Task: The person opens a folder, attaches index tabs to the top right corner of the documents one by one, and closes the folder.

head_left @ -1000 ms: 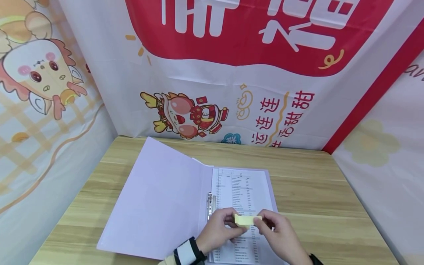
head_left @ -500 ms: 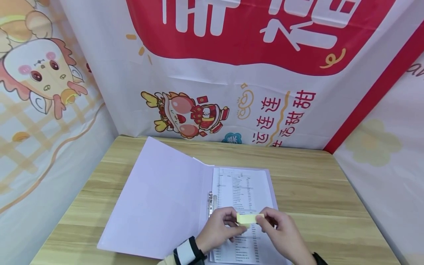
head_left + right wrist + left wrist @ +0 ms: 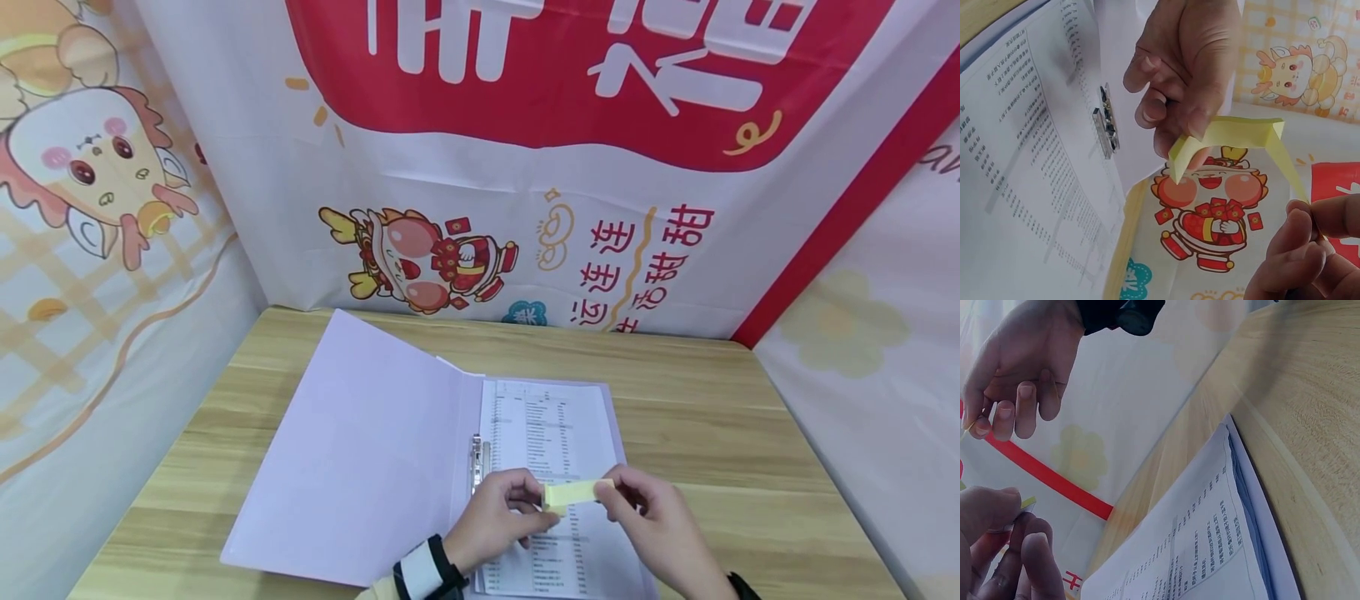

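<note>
Above the open lilac folder [image 3: 360, 450], my left hand [image 3: 498, 512] pinches a small pad of yellow sticky notes [image 3: 1235, 132] between thumb and fingers. The pad bends into a curve in the right wrist view. From its far end a single yellow strip [image 3: 1288, 167] stretches away, still joined to the pad. My right hand [image 3: 648, 517] pinches the free end of that strip between thumb and index finger. Both hands hover over the printed sheets [image 3: 543, 442] in the folder. In the left wrist view the pad is mostly hidden by the left fingers [image 3: 1041, 550].
The folder lies on a wooden table [image 3: 697, 417], its cover spread to the left. A metal binder clip mechanism [image 3: 477, 462] runs along the spine beside the sheets. Printed cloth [image 3: 450, 167] hangs behind the table and at both sides.
My right hand has moved right, away from the left hand, and the yellow strip stretches longer between them. The left hand has shifted only slightly right; the folder stays put.
</note>
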